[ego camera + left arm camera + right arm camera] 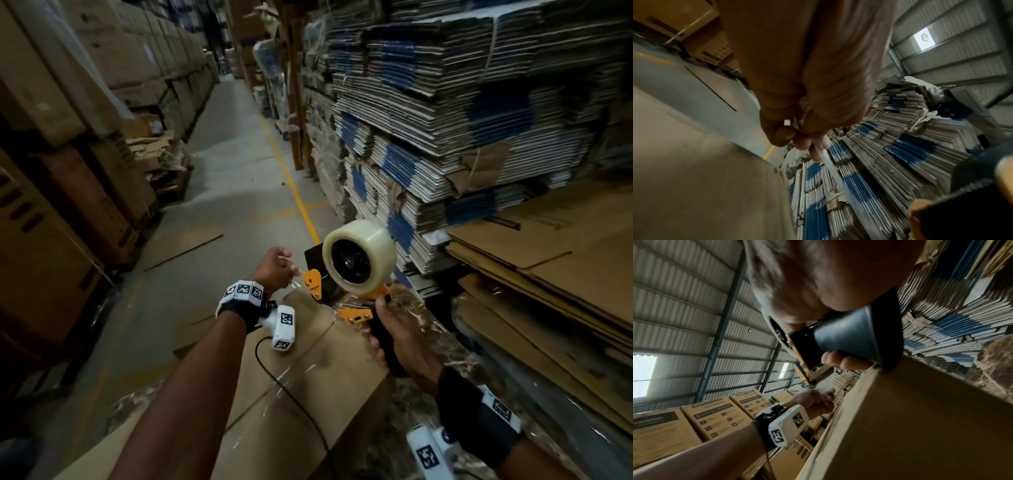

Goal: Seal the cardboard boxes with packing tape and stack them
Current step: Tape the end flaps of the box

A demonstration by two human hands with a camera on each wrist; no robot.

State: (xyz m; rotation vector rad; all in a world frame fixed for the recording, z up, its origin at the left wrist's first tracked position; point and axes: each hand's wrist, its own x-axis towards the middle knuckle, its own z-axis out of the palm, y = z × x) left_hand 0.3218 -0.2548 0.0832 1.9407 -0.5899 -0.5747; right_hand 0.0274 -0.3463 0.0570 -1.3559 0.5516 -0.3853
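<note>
The right hand [397, 335] grips the tape dispenser [356, 270] by its black handle above the cardboard box [308, 387]. The left hand [274, 270] pinches the clear tape end [830, 164] pulled from it.

A grey concrete warehouse floor [236, 144] runs from 6 o'clock toward 12 o'clock, marked by a yellow painted line [291, 185]. A flat cardboard sheet [185, 245] lies on it at 9 o'clock, near stacked printed cartons [68, 192]. At 2 o'clock, bundles of flattened boxes [445, 113] rise in tall piles. A brown cardboard box [308, 387] stands at 6 o'clock.
</note>
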